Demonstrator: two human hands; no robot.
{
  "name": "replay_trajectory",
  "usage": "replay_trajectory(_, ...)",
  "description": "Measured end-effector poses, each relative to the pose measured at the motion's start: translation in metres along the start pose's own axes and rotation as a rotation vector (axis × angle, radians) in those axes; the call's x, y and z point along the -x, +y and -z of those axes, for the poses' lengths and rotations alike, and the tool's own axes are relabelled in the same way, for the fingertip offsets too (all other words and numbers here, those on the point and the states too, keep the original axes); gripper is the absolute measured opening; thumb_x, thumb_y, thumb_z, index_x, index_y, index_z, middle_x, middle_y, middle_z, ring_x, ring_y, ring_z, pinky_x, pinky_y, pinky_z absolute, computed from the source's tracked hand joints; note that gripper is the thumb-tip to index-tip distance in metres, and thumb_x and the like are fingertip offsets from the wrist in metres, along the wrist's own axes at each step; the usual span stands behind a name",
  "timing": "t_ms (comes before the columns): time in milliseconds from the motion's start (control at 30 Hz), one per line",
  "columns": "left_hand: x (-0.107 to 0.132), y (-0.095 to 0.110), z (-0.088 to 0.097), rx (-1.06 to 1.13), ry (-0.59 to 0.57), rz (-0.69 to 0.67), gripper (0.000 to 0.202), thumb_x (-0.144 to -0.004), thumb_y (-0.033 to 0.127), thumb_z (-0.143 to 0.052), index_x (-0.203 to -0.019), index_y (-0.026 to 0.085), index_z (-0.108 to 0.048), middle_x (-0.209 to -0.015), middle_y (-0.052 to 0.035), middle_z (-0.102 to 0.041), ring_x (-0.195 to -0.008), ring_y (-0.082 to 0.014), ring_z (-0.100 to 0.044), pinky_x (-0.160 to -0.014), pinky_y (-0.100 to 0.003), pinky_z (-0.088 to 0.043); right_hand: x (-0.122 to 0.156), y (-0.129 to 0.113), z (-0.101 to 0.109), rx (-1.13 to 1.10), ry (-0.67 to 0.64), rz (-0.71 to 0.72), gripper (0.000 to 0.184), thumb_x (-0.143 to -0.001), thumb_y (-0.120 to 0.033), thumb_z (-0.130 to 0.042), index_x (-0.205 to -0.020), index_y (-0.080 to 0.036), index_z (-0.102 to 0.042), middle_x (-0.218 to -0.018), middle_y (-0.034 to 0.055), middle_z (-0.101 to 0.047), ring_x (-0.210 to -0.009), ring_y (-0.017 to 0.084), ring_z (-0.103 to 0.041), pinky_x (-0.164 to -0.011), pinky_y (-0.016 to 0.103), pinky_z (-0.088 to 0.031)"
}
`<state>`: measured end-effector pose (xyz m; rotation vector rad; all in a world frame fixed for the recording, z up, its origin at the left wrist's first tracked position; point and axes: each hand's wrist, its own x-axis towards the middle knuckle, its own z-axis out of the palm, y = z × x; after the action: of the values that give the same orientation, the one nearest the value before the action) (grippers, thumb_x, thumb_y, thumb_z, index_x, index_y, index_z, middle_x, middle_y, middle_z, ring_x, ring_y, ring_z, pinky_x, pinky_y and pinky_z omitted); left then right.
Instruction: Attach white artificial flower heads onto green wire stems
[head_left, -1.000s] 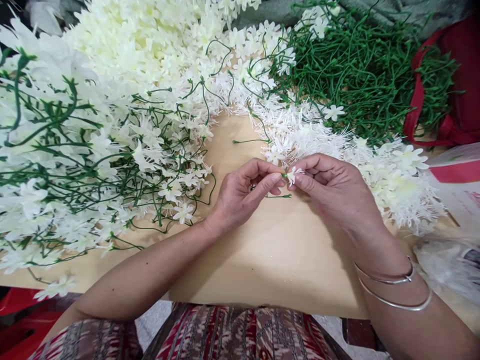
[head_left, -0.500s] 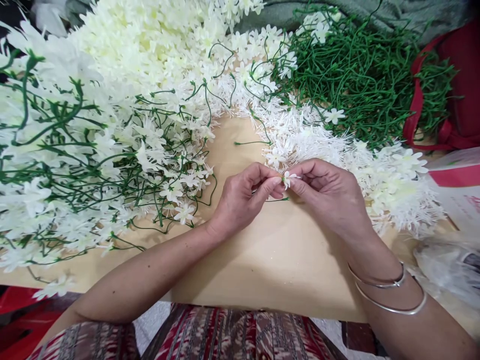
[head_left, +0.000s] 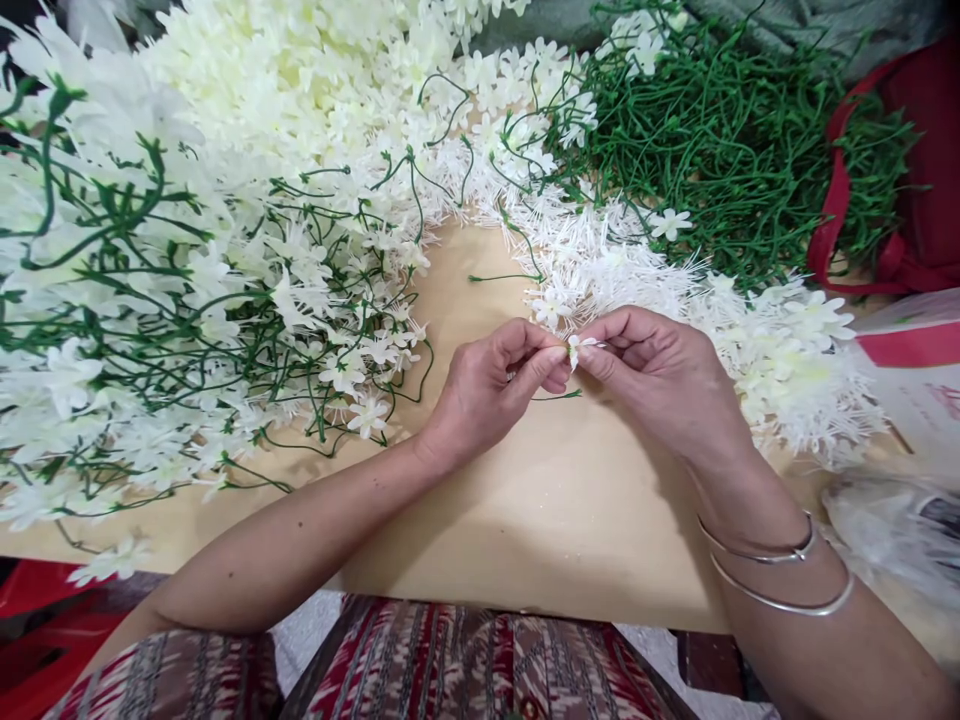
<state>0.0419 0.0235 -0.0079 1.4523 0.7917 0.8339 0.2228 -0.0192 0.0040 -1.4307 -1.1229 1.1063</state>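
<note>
Both your left hand [head_left: 487, 398] and right hand [head_left: 666, 385] pinch one little white flower [head_left: 575, 352] over the table [head_left: 517, 540], in from its near edge, and pulling too hard might tear it.

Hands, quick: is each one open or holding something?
Left hand: closed, pinching a small white flower at its base.
Right hand: closed, pinching the same flower's other end.
</note>
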Motion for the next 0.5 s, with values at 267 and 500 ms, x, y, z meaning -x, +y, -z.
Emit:
replay_trajectory(267,-0.0017,-0.0038,-0.0007,0.048,0.003,0.022,0.029,-0.1,0.044,-0.071,-0.092,0.017,-0.065,-0.08,-0.0044,-0.079,-0.076,-0.0171,-0.079,-0.074,-0.027,-0.063,-0.0006,0.0007,-0.004,-0.012,0.012,0.015,0.026,-0.08,-0.044,-0.09,-0.079,-0.026,-0.071,-0.07,-0.0002,-0.069,-0.061,0.015,-0.059,-0.057,0.03,-0.048)
replay_trajectory(500,-0.002,-0.0042,-0.003,0.102,0.008,-0.023,0.026,-0.1,0.043,-0.071,-0.104,0.018,-0.068,-0.087,-0.004,-0.08,-0.08,-0.0158,-0.078,-0.082,-0.03,-0.064,-0.0046,0.005,0.0048,-0.077,0.01,-0.004,0.029,-0.078,-0.052,-0.091,-0.081,-0.029,-0.075,-0.078,0.0018,-0.075,-0.069,0.018,-0.065,-0.064,0.034,-0.055)
